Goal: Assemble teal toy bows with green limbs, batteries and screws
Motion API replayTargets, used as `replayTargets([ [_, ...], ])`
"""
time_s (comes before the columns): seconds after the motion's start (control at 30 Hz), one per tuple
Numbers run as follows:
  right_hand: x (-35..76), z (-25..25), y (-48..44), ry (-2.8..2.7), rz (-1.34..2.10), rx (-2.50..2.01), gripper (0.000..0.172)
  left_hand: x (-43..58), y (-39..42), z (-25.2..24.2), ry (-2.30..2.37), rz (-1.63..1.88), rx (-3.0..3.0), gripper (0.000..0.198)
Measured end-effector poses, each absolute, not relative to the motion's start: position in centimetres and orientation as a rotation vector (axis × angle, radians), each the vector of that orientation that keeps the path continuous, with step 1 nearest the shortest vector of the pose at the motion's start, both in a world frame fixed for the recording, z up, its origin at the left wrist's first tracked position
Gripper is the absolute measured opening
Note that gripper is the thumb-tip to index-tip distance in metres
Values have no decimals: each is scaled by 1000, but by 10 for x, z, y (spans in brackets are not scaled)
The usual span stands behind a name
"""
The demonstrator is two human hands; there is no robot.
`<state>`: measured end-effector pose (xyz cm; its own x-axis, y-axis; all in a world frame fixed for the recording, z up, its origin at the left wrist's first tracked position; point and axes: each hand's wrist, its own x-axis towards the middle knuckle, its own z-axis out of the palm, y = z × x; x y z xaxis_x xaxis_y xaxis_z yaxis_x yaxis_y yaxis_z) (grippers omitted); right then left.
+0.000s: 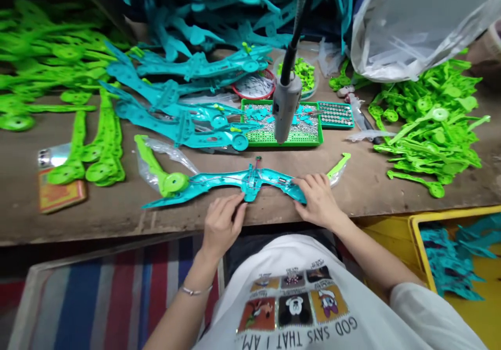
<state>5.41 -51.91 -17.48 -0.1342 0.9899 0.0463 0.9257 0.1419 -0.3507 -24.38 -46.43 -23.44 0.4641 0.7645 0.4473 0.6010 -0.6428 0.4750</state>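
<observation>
A teal plastic toy bow [219,182] lies along the front edge of the brown workbench [117,209], with green arm pieces at both ends. My left hand [222,224] rests at the bench edge, fingers curled and pinching near the bow's middle grip. My right hand [319,200] lies over the bow's right part, fingers pressed down on it. A grey electric screwdriver [285,107] hangs on its cable just above and behind the bow's centre.
A green tray of screws [315,140] and a small teal tray [335,115] stand behind the bow. Heaps of green parts [434,115] and teal parts [183,99] cover the bench. A yellow crate [420,245] with teal parts sits at the right. A clear plastic bag [415,26] hangs above.
</observation>
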Motion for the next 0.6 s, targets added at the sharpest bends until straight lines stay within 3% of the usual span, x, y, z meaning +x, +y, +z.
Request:
replayTargets([
  [0.4, 150, -169, -559, -2219, 236, -2038, 58, -189, -495, -206, 797, 916, 2417, 56],
  [0.5, 160, -168, -560, -2237, 265, -1999, 63, -224, -476, -193, 1078, 1070, 2372, 54],
  [0.6, 151, -158, -554, -2214, 327, -1873, 68, -271, -439, -182, 1611, 1211, 2219, 40],
])
